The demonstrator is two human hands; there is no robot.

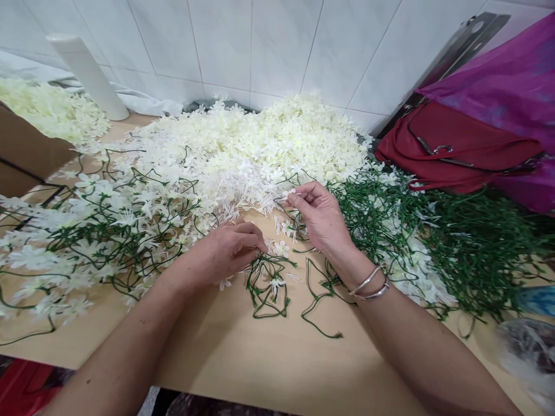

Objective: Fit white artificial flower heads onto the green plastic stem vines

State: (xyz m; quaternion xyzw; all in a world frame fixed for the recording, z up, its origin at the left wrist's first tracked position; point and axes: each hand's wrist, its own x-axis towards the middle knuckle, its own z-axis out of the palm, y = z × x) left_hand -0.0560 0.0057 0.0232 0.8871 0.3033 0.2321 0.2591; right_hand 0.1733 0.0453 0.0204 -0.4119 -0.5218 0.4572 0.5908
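My left hand (229, 248) is closed with its fingertips at the top of a small bunch of green artificial stems (271, 289), which hangs and lies on the table below it. Between thumb and forefinger, my right hand (321, 216) pinches a small white artificial flower (289, 193). Loose green stems (321, 306) rest on the table below my right wrist, and a white blossom (280, 248) lies between the hands. White flowers on green stems (125, 231) are heaped left of my left hand. Behind both hands rises a big pile of cream blossoms (269, 136).
Right of my right arm spreads a heap of green stems (477, 248). A red handbag (459, 144) and a purple bag (515, 69) stand behind it. A white roll (89, 78) leans by the tiled wall (277, 46). At left is a brown box (30, 150).
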